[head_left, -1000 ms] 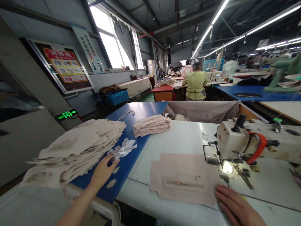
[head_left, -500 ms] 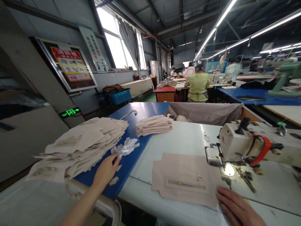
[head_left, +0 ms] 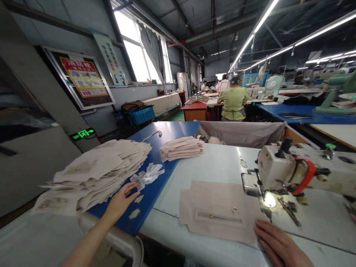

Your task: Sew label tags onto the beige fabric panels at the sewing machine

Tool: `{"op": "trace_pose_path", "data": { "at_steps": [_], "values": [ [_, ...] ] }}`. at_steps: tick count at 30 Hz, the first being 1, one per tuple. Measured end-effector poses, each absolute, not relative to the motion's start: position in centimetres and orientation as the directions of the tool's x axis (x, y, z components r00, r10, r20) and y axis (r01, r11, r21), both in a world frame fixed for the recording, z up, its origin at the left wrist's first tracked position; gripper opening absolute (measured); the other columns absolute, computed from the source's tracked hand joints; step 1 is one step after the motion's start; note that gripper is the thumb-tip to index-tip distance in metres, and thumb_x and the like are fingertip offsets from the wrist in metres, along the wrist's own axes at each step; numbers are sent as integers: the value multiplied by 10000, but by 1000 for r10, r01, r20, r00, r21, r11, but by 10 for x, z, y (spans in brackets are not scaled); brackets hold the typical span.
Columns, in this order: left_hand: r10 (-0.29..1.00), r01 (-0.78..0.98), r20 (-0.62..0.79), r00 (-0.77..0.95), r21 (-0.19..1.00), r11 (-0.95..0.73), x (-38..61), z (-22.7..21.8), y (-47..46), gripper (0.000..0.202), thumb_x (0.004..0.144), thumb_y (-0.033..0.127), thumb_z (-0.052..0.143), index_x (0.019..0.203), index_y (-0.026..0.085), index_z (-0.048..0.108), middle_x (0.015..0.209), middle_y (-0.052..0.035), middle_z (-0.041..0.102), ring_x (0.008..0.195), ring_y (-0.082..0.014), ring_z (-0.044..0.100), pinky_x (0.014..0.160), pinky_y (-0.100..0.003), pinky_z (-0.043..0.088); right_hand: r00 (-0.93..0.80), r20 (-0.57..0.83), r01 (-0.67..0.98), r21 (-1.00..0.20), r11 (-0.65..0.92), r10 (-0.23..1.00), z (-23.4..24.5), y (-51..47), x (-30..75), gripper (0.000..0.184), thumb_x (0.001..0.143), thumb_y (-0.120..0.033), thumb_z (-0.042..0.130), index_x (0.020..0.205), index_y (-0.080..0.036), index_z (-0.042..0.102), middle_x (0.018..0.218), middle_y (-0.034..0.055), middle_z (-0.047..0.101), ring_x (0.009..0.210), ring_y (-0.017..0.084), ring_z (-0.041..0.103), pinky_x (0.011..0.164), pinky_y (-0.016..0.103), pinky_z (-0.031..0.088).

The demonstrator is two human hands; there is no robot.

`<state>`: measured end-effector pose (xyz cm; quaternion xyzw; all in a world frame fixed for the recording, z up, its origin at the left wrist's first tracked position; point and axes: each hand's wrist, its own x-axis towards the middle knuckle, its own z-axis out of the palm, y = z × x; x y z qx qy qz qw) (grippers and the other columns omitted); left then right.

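Head view: a flat beige fabric panel (head_left: 211, 194) lies just left of the right hand (head_left: 279, 239), which is spread flat with its fingertips at the panel's edge. Its long, narrow zipper (head_left: 222, 218) already looks fitted inside a rectangular outline, while a small gold-coloured metal ring (head_left: 235, 210) rests loosely above. Ahead of that hand, the white sewing machine with an orange-red lever (head_left: 274, 167) stands beside the panel. The left hand (head_left: 119, 203), thumb and fingers parted, reaches translucent white strips (head_left: 150, 175); none appears lifted. Left of it, a thick beige fabric pile (head_left: 108, 159) shows zippered pieces; beyond its fingertips sits a smaller beige fabric stack (head_left: 182, 148).
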<state>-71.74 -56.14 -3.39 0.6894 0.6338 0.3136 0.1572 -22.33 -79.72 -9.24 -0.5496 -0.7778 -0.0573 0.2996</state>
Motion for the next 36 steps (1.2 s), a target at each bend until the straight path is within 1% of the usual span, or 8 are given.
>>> {"op": "trace_pose_path", "data": {
  "at_steps": [3, 5, 12, 21, 25, 28, 32, 36],
  "values": [
    [987, 767, 162, 11, 631, -112, -718, -29, -565, 499, 650, 592, 566, 924, 193, 688, 1050, -112, 742, 1015, -302, 685, 937, -398, 524, -216, 524, 891, -239, 386, 824, -93, -797, -223, 342, 954, -445, 496, 1141, -263, 717, 1165, 51, 710, 1036, 211, 692, 939, 283, 559],
    [989, 812, 146, 9, 576, -92, -715, -24, -567, 499, 648, 592, 567, 927, 203, 708, 1028, -92, 746, 966, -309, 693, 914, -409, 531, -211, 508, 893, -247, 376, 835, -94, -797, -223, 344, 952, -445, 500, 1147, -261, 715, 1172, 54, 707, 1044, 214, 689, 940, 285, 559],
    [941, 853, 268, 206, 422, -307, -707, -22, -563, 487, 729, 636, 490, 839, 233, 739, 1021, -87, 745, 996, -291, 674, 935, -390, 511, -214, 517, 903, -220, 370, 829, -94, -798, -224, 336, 951, -422, 506, 1164, -256, 707, 1188, 52, 701, 1055, 211, 685, 941, 283, 559],
    [907, 870, 309, 287, 312, -382, -701, -24, -560, 384, 804, 487, 418, 758, 234, 703, 905, -102, 739, 926, -281, 660, 883, -385, 525, -192, 514, 899, -250, 360, 836, -91, -799, -226, 343, 960, -435, 487, 1146, -259, 715, 1171, 51, 708, 1046, 205, 687, 934, 278, 563],
    [910, 867, 345, 232, 350, -353, -700, -22, -557, 348, 780, 470, 423, 718, 238, 675, 940, -96, 742, 939, -274, 661, 895, -372, 520, -201, 509, 911, -216, 351, 837, -92, -799, -226, 346, 963, -438, 480, 1139, -260, 718, 1173, 49, 707, 1047, 204, 685, 927, 280, 565],
    [950, 883, 293, 108, 411, -227, -698, -14, -557, 324, 745, 468, 446, 740, 244, 681, 937, -61, 747, 929, -269, 674, 866, -348, 518, -224, 523, 914, -180, 364, 822, -92, -799, -226, 340, 963, -429, 484, 1150, -259, 712, 1172, 47, 707, 1040, 199, 687, 918, 274, 567],
    [979, 885, 199, -50, 464, -49, -695, -3, -558, 285, 701, 457, 500, 744, 251, 693, 858, -32, 746, 867, -275, 685, 790, -325, 504, -209, 538, 913, -190, 360, 817, -95, -798, -226, 340, 959, -437, 494, 1146, -258, 714, 1172, 48, 707, 1053, 203, 683, 914, 275, 569],
    [980, 867, 181, -76, 498, -25, -692, -2, -554, 270, 677, 466, 523, 698, 243, 674, 747, -23, 727, 767, -263, 684, 693, -307, 493, -194, 541, 912, -208, 354, 818, -97, -797, -226, 330, 954, -440, 506, 1125, -261, 724, 1151, 45, 716, 1047, 198, 687, 898, 261, 574]
  ]
}}
